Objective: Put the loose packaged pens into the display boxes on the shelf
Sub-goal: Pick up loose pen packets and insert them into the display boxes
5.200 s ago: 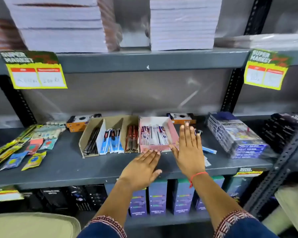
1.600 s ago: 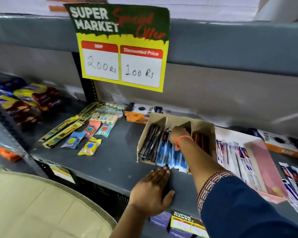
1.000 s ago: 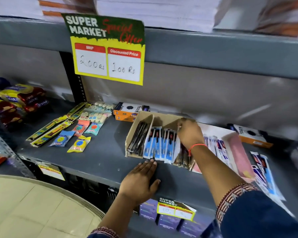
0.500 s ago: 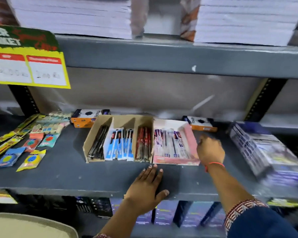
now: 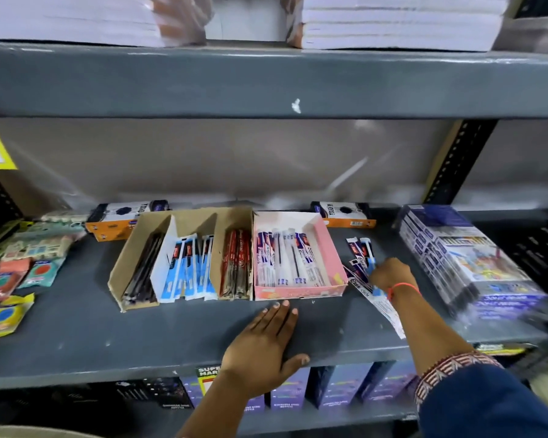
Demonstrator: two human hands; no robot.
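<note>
Pens in loose packets (image 5: 359, 259) lie on the grey shelf (image 5: 108, 336) just right of the pink display box (image 5: 298, 290), and I have my right hand (image 5: 389, 275) down on them, fingers curled over the heap; whether they have closed on a packet I cannot tell, since the knuckles hide the tips. One long white packet (image 5: 385, 308) runs out from under my wrist toward the shelf edge. My left hand (image 5: 263, 346) rests flat on the shelf just in front of the pink box, fingers spread, holding nothing.

I judge the job well along: the pink box holds a row of packets, and the brown divided box (image 5: 133, 248) beside it has dark, blue and red packs standing in its three slots. Only this small heap looks left.

Further out sit small sachets (image 5: 4, 314) at left, wrapped bundles (image 5: 465, 263) at right, and paper stacks (image 5: 393, 20) on the shelf above.
</note>
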